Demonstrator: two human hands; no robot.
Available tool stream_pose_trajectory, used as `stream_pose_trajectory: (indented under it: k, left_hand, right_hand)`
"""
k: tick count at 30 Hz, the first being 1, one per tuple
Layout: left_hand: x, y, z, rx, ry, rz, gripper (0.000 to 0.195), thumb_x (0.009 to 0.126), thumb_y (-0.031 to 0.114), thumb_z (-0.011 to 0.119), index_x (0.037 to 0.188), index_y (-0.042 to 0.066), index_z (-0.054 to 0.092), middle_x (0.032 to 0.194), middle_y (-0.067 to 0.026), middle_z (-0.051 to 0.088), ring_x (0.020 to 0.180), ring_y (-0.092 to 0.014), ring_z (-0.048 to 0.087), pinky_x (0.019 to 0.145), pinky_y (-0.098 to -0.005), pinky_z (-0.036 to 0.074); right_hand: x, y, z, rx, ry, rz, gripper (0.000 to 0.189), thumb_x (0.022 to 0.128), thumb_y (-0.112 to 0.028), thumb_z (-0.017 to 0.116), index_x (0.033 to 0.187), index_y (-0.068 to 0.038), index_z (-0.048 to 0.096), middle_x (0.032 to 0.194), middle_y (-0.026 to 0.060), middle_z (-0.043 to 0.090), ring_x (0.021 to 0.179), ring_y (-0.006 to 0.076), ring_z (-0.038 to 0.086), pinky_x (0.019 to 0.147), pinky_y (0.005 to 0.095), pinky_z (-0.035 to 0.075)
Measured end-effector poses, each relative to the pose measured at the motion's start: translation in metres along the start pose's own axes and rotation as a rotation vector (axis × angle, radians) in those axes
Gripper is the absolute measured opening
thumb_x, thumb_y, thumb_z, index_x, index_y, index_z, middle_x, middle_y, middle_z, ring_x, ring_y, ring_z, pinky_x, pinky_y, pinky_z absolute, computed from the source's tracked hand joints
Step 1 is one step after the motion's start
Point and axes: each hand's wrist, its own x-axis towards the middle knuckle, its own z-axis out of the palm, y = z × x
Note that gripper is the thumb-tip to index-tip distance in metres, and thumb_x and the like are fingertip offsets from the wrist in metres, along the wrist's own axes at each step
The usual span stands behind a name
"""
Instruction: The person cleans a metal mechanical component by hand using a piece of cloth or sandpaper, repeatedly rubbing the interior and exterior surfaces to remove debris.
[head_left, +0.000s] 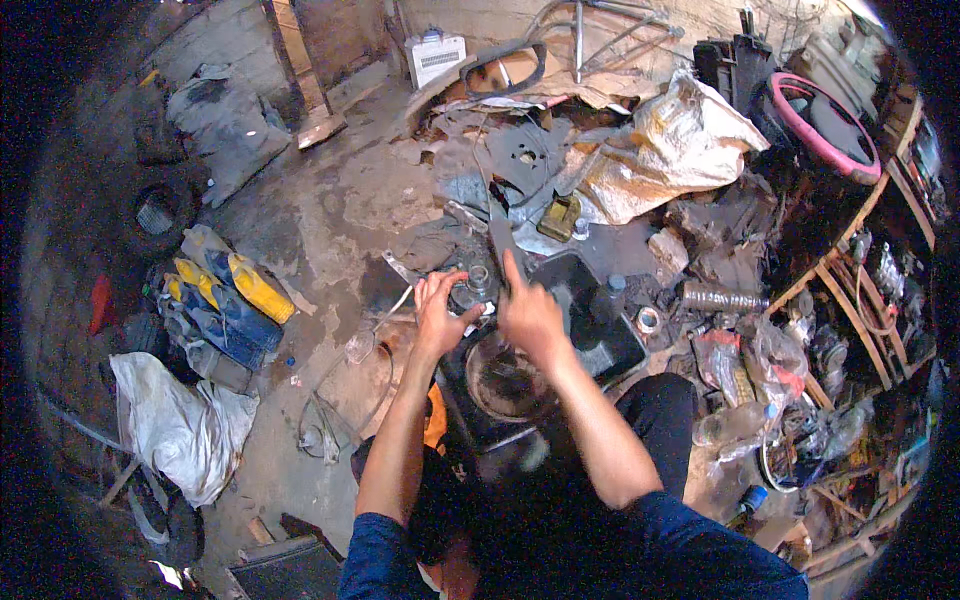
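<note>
My right hand (532, 322) is closed around a flat grey file-like tool (501, 234), its index finger stretched along it. Motion blurs both the hand and the tool. My left hand (441, 313) curves beside a round metal part (478, 277) with a ring-shaped opening, thumb and fingers apart. By the left thumb is a small bright white piece (490, 308); whether the hand grips it is unclear. Below the hands lies a round shallow pan (506, 379) with a dirty bottom. A black plastic tray (636, 341) stands to the right, partly behind my right hand.
A plastic bottle (727, 424) and plastic bags (776, 352) lie at the right. Left on the floor are yellow-and-blue containers (247, 300) and a white sack (180, 424). Further back are an olive-coloured can (560, 217), a soiled sack (675, 142) and a pink-rimmed steering wheel (825, 124).
</note>
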Motion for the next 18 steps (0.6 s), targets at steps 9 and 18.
stream_pose_trajectory:
  k: [9,18]
  left_hand:
    - [-0.008,0.003,-0.005,0.033,0.023,0.029,0.058,0.068,0.029,0.082,0.118,0.012,0.058,0.124,-0.0106,0.056,0.125,-0.03,0.048,0.114,-0.0539,0.017]
    - [-0.005,0.009,-0.003,0.034,0.023,0.038,0.053,0.07,0.025,0.079,0.115,0.008,0.057,0.121,-0.0105,0.058,0.122,-0.029,0.052,0.117,-0.0566,0.01]
  right_hand:
    - [-0.055,-0.024,-0.018,0.011,-0.247,0.183,0.072,0.089,-0.019,0.054,0.153,-0.022,0.022,0.089,0.0327,0.065,0.081,0.0505,0.064,0.078,0.0583,0.052]
    - [-0.06,-0.031,-0.018,-0.069,-0.26,0.178,0.079,0.089,-0.022,0.055,0.155,-0.028,0.012,0.088,0.0306,0.066,0.08,0.0464,0.067,0.076,0.0573,0.052]
